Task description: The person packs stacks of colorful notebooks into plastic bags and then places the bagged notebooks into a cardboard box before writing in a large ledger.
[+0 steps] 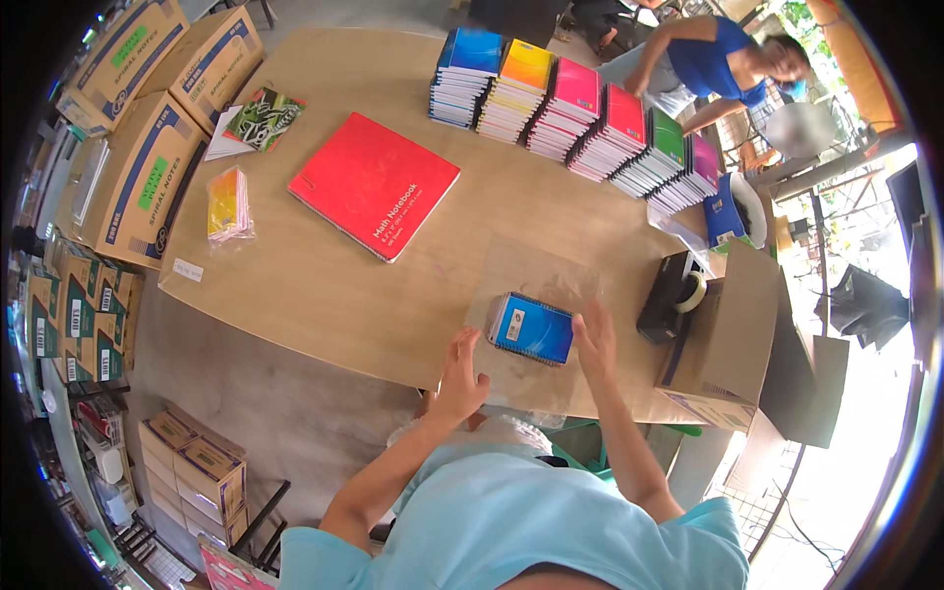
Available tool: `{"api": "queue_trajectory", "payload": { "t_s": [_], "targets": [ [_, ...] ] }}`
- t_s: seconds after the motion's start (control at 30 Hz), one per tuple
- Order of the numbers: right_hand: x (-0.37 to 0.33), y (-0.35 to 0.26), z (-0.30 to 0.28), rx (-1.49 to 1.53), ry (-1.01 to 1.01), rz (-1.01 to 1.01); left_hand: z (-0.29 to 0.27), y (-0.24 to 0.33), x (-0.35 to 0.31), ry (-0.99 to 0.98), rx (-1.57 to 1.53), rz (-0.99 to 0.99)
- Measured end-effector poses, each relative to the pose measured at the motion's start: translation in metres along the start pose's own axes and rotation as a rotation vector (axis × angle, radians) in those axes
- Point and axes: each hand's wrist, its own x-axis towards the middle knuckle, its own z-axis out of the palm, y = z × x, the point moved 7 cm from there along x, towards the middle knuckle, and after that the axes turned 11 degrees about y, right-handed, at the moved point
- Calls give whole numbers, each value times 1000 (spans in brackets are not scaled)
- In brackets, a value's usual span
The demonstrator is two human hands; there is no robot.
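I have the left hand (462,379) and right hand (597,344) flanking the blue notebook (536,329), fingers parted, gripping nothing; I'd press lightly from both sides, keeping the clear plastic (521,267) smooth

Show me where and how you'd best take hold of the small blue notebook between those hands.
Probably by its two short ends: the left hand coming from the left, the right hand from the right. The blue notebook lies flat, and its binding coil shows along the near long edge, so the ends look easier to press between.
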Motion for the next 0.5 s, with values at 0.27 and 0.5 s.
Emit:
{"api": "queue_trajectory", "payload": {
  "t_s": [0.27, 0.5],
  "targets": [
    [-58, 73, -15, -4, -69, 408, 37, -23, -7, -117, 276, 123],
    [-50, 69, -7, -54, -133, 503, 39, -38, 3, -160, 209, 72]
  ]
}}
